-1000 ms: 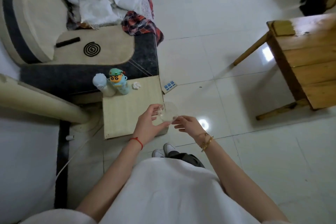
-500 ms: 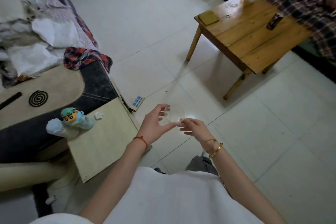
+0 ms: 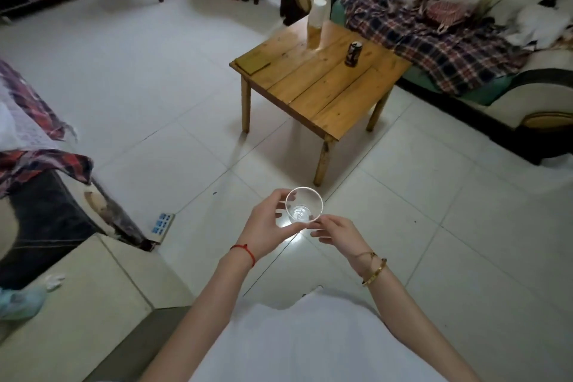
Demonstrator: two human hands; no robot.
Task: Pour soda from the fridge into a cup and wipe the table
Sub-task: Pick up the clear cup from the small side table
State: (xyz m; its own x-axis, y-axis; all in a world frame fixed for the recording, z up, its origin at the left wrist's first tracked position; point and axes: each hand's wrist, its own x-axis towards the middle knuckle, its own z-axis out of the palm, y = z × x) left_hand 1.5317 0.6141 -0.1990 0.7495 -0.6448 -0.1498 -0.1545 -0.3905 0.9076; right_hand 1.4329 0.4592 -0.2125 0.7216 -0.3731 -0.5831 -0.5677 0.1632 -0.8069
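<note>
Head view: white tiled floor [image 3: 186, 78]; a wooden table [image 3: 322, 93] stands ahead beside a sofa [image 3: 465, 50], bearing a dark can [image 3: 353, 54] and a cup stack [image 3: 316, 23]. Clear cup [image 3: 304, 205] held over the floor, upright, mouth up, axis vertical. Left hand [image 3: 266, 226] grasps its side; right hand [image 3: 336, 231] pinches the rim.

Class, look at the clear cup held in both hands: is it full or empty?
Empty. Through the clear cup its bare bottom and the floor tiles show, with no liquid inside; the soda can stands apart on the wooden table.
</note>
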